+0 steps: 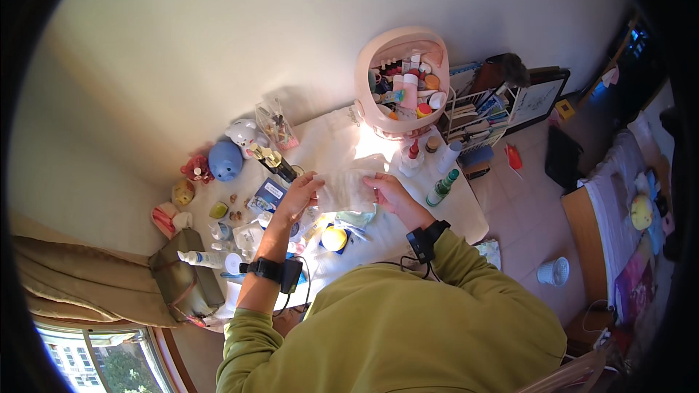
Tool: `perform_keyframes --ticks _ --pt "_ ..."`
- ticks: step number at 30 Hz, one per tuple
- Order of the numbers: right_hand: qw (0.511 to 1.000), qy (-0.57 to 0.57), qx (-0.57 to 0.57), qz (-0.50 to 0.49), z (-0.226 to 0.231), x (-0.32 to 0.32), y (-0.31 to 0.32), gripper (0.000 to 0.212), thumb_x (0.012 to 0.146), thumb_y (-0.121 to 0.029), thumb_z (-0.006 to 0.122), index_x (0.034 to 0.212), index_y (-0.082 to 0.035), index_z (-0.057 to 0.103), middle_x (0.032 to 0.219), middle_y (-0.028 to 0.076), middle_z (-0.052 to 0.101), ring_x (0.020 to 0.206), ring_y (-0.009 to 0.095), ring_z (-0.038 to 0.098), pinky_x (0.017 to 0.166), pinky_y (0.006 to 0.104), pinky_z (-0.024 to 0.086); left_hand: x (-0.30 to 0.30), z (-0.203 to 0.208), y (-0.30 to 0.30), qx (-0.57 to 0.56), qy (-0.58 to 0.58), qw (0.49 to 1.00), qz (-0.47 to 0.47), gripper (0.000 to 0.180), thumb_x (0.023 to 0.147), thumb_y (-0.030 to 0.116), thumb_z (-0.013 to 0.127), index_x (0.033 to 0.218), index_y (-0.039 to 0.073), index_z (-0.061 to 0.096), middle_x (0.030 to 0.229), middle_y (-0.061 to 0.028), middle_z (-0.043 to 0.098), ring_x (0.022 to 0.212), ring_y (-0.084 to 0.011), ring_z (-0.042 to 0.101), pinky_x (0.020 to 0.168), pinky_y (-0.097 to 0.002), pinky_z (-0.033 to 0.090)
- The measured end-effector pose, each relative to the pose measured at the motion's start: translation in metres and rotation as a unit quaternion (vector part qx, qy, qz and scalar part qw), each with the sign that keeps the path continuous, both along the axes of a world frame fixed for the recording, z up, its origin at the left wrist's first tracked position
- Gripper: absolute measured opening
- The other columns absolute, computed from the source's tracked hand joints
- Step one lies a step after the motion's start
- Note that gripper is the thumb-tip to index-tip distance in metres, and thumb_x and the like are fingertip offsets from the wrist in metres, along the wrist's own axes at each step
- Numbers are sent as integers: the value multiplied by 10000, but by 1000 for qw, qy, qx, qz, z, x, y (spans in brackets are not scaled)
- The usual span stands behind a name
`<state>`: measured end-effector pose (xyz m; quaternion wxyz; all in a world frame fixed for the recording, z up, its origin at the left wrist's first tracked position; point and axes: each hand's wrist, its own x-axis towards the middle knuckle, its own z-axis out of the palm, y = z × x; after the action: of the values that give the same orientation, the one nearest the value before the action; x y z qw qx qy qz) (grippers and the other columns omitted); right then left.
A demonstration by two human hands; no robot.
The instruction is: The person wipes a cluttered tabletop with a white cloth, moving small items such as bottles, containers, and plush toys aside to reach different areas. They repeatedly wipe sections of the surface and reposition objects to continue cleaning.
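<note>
I find both hands raised over the tabletop (466, 218), holding one thing between them: a thin white sheet (348, 189), cloth or tissue, I cannot tell which. The left hand (300, 195) has its grip closed on the sheet's left edge; the right hand (389, 191) has its grip closed on the right edge. The sheet's long axis runs left to right between the two grips, stretched fairly flat, and neither hand is nearer to it than the other.

Below it the white tabletop is crowded: a yellow round lid (334, 238), a green-capped bottle (442, 187) to the right, a blue round toy (225, 160) far left. A pink organiser basket (402, 81) of bottles stands at the far edge against the pale wall. A tiled floor and a bed lie to the right.
</note>
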<state>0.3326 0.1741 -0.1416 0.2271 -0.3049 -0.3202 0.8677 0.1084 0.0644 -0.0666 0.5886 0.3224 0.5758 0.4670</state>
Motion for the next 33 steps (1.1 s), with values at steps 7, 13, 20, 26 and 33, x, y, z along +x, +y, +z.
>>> perform_keyframes --ticks 7,13,20,26,33 --pt "962 -144 229 -36 -5 -4 4 215 905 -194 628 1055 -41 620 921 32 666 767 127 670 629 286 567 21 -16 10 -20 97 995 -16 169 910 199 589 993 53 573 835 -45 631 743 -147 662 650 -290 573" --pt "988 -98 109 58 -1 -18 -3 260 916 -261 620 1070 -52 617 907 34 661 740 109 652 630 273 565 52 -40 20 3 84 993 -83 266 959 224 538 1131 26 581 1036 -91 640 964 -192 649 778 -320 559" --pt "994 -50 21 93 -44 -14 8 231 918 -122 593 1135 -41 588 973 84 671 844 201 684 719 358 583 36 -46 4 2 155 974 -167 359 970 225 532 1271 29 554 1117 -92 651 1043 -174 620 854 -320 519" --pt "976 -138 122 -119 -99 -45 63 229 901 -59 563 1119 -29 626 982 92 670 836 208 672 722 322 555 12 -45 -24 26 249 948 -194 343 961 250 555 1233 46 598 1055 -117 687 972 -179 641 834 -311 501" --pt "765 -192 579 -205 -140 -116 130 340 851 -30 507 1139 -107 670 1050 206 640 1007 336 604 886 350 477 -10 -107 -92 -24 340 891 -301 343 942 294 565 1219 97 609 1044 -168 673 983 -306 630 856 -392 483"
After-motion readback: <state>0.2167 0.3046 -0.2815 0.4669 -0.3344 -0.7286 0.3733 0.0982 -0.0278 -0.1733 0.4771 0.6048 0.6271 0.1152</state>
